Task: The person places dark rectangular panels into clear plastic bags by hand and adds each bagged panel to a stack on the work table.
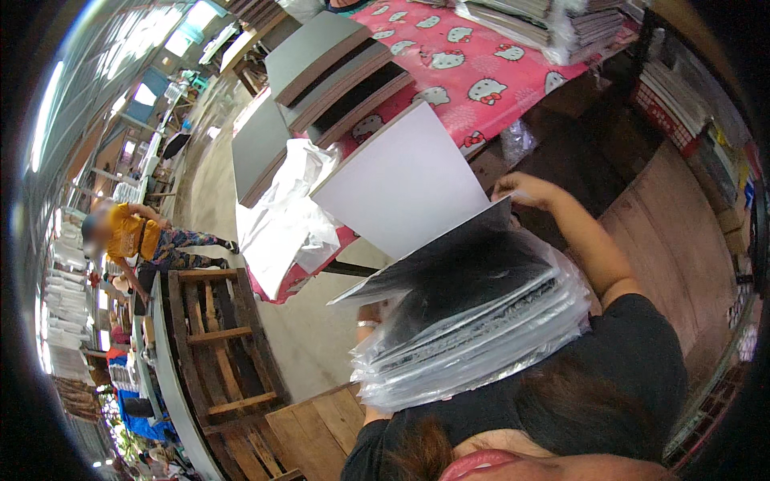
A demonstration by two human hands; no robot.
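Clear plastic bag [481, 353] at 5 o'clock holds a stack of thin dark sheets, count not readable; it rests against your chest. One white rectangular board [405, 180] tilts out of the bag's top at 12 o'clock. Your right hand [521, 191] grips the bag's upper edge beside the board. Your left hand [367, 317] is mostly hidden under the bag at 8 o'clock; grip cannot be told. Three grey flat boxes [321, 64] lie on the pink patterned tablecloth [481, 72].
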